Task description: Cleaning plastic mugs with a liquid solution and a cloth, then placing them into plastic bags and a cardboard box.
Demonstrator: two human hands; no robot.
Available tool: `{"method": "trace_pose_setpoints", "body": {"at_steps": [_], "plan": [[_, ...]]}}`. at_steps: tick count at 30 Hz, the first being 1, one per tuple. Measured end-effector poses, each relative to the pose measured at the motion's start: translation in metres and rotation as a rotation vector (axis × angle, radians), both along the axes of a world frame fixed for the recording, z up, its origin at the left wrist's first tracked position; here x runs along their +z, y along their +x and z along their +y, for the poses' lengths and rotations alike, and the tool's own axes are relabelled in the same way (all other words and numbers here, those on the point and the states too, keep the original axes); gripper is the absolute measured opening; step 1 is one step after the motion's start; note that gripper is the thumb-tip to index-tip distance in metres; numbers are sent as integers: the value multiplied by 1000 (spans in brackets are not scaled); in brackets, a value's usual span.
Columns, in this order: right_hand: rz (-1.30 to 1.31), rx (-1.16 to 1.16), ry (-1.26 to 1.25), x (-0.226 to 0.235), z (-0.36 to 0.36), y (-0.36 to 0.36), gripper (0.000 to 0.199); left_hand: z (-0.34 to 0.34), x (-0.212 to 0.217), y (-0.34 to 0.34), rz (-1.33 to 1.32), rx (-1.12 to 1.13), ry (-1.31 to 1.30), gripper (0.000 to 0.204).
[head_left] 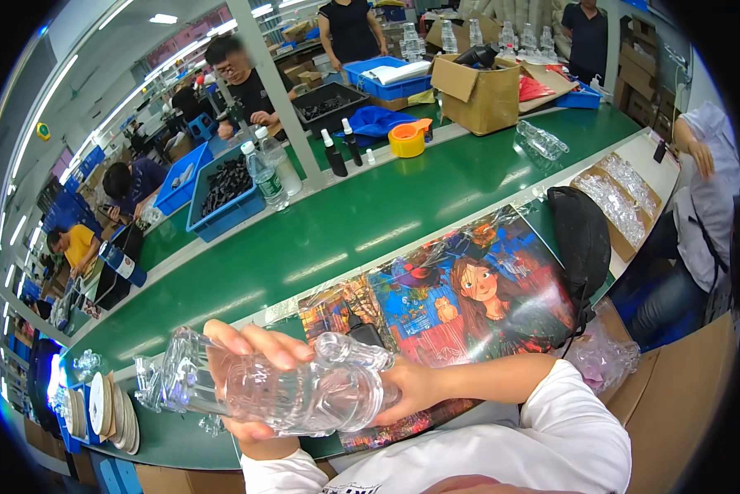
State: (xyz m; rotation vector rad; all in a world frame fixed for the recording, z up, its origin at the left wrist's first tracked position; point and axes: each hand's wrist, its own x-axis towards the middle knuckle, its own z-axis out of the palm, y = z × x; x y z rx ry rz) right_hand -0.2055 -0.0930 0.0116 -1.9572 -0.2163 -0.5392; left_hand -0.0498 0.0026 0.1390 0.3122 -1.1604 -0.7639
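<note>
I hold a large clear, moulded bottle-like piece [316, 399] lying sideways just above the near edge of the bench. My left hand [263, 346] wraps round its middle, fingers over the top and thumb below. At its right end, my right hand [409, 387] grips the base, its fingertips partly hidden behind the clear wall. Beneath and beyond the piece lies a glossy mat [436, 317] printed with a cartoon girl. A small black object [366, 333] rests on the mat close to the bottle.
A green conveyor belt [329, 247] crosses ahead, with a clear bottle piece [543, 140] on it. Further off stand a blue bin [230, 202] of black parts, orange tape [408, 138] and a carton [477, 95]. A black bag [580, 239] lies right; spools [110, 412] sit left. Co-workers are around.
</note>
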Motion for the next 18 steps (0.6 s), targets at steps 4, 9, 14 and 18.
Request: {"method": "trace_pose_setpoints", "body": {"at_steps": [4,9,14,18], "plan": [[99,-123,-41,9,-14,-9,45,-13,-6,-1,-48,-5,-3,69],[180,-34,23,-4,-7,2,47,-2,-5,11,-61,-49,5,71],[273,-66,474,12,4,-5,67,-3,-11,19,-197,-153,23,72],[247,-108,387,11,6,-2,71,3,5,7,-209,-80,130,74]]}}
